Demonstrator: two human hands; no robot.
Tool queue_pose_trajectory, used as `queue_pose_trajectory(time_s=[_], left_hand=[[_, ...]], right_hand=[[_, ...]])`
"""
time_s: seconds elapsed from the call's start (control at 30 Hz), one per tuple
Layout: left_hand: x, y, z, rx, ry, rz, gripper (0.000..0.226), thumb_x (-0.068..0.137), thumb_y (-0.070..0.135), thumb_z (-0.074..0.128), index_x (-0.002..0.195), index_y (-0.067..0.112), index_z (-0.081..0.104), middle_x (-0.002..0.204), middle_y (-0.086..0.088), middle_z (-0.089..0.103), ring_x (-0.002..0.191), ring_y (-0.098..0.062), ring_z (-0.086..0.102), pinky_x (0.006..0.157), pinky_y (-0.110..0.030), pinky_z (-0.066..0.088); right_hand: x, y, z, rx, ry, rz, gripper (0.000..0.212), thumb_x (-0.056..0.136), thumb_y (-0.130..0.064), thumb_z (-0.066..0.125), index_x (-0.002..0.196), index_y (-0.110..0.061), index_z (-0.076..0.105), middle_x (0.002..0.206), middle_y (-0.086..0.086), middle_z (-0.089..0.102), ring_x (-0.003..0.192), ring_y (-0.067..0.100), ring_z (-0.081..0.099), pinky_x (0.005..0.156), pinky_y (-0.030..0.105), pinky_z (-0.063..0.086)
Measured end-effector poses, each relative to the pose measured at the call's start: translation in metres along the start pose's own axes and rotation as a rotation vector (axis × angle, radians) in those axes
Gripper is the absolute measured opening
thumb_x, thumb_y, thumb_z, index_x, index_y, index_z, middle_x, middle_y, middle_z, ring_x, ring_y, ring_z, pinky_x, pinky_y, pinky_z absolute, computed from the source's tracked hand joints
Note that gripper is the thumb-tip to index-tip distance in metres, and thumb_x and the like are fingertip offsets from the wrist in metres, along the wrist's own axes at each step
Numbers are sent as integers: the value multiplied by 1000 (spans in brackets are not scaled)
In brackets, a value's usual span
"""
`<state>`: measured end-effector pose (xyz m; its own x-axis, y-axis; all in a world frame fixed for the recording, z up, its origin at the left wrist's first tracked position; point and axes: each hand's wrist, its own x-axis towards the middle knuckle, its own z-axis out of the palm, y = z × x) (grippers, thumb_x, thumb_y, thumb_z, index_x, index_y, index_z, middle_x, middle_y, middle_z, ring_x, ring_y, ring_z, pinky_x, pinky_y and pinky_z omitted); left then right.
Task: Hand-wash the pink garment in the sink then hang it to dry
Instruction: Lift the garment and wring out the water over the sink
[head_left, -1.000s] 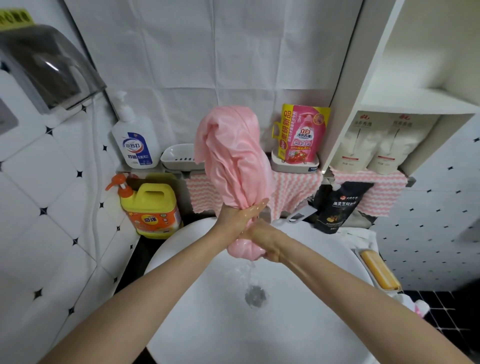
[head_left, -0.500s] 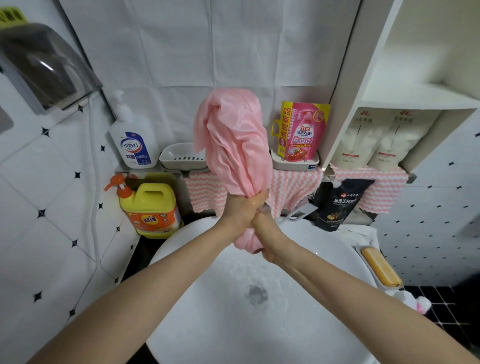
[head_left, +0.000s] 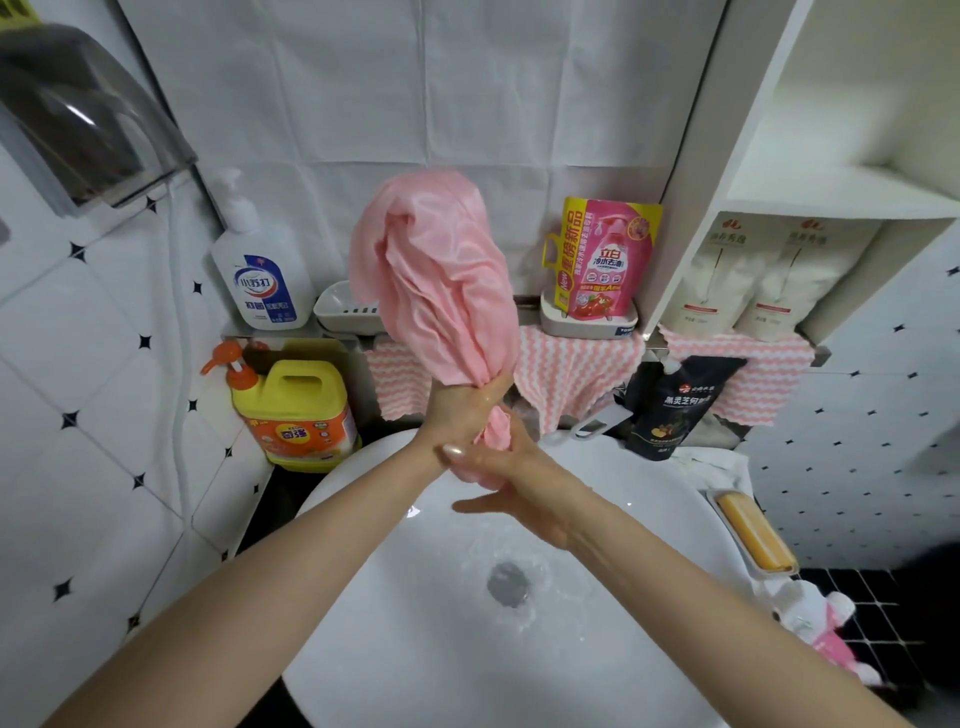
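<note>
Yellow jug (head_left: 293, 415) at far left, our left hand (head_left: 457, 410) clenched round the neck of the pink garment (head_left: 436, 280), bunched upright above the sink (head_left: 415, 649), our right hand (head_left: 524, 493) on its twisted tail, whether gripping we cannot tell, soap bar (head_left: 753, 535) right

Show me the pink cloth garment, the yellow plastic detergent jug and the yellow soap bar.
pink cloth garment (head_left: 436, 270), head view, bunched upper part.
yellow plastic detergent jug (head_left: 306, 389), head view, front wall.
yellow soap bar (head_left: 753, 532), head view, top face.
</note>
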<state>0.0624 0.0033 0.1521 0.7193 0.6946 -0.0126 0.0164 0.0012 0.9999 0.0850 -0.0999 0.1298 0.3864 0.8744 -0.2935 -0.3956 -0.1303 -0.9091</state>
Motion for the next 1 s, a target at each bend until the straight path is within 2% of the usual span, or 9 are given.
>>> queue_pose_trajectory(time_s=[0.1,0.23,0.43,0.6,0.7,0.8,0.87,0.93,1.0], left_hand=[[1,7,2,-33,-118,-86,9,82,23,71,82,17,65,78,3,67,72,-3,65,68,-9,48],[2,20,-2,38,-249,-60,13,84,22,69,74,18,62,53,16,63,57,7,60,60,-5,45],[0,37,-12,146,-550,-98,22,80,30,72,91,11,73,100,-5,73,99,-15,67,93,-26,51],[0,38,-8,137,-549,-90,20,68,30,79,66,11,72,73,-6,71,73,-18,69,74,-25,56],[2,35,-7,76,-450,-76,24,65,32,81,63,12,69,63,-4,66,62,-16,63,67,-23,55],[-6,44,-7,-21,-551,-111,16,87,15,63,95,3,69,65,3,67,49,-2,60,46,-9,45],[-7,46,-6,-60,-624,-147,21,86,15,60,102,4,68,82,1,71,64,0,66,54,-9,49],[-7,47,-4,-35,-605,-159,15,79,23,65,84,13,75,84,0,73,75,-6,68,72,-19,55],[-7,50,-3,19,-478,-167,18,78,25,70,61,16,72,61,5,69,56,-5,64,55,-17,52]], right_hand=[[6,-6,10,81,-41,-94,53,68,-12,78,115,-22,55,114,5,64,110,22,60,92,50,52],[13,-15,5,167,-52,-182,39,66,10,69,100,-7,60,87,5,71,88,19,68,74,34,58],[16,-33,-11,-108,18,-90,35,56,-12,71,89,-6,62,66,-3,67,64,7,64,50,23,49],[13,-28,-9,22,-33,-135,34,68,1,60,101,5,59,84,10,71,87,21,70,86,47,55],[12,-29,-10,125,-60,-109,28,84,16,50,110,5,53,84,14,71,81,29,71,69,43,59],[7,-35,-14,40,-30,-45,18,85,13,53,96,-1,55,74,6,68,64,19,68,46,23,49],[5,-40,-14,-1,-37,-27,21,77,9,63,90,-5,55,70,4,63,57,13,61,39,18,40],[4,-44,-14,-53,-14,12,19,76,8,67,85,-5,56,70,6,59,56,14,53,37,16,33],[4,-46,-15,-166,29,32,11,81,-1,69,78,-6,60,69,9,55,59,17,45,40,18,30]])
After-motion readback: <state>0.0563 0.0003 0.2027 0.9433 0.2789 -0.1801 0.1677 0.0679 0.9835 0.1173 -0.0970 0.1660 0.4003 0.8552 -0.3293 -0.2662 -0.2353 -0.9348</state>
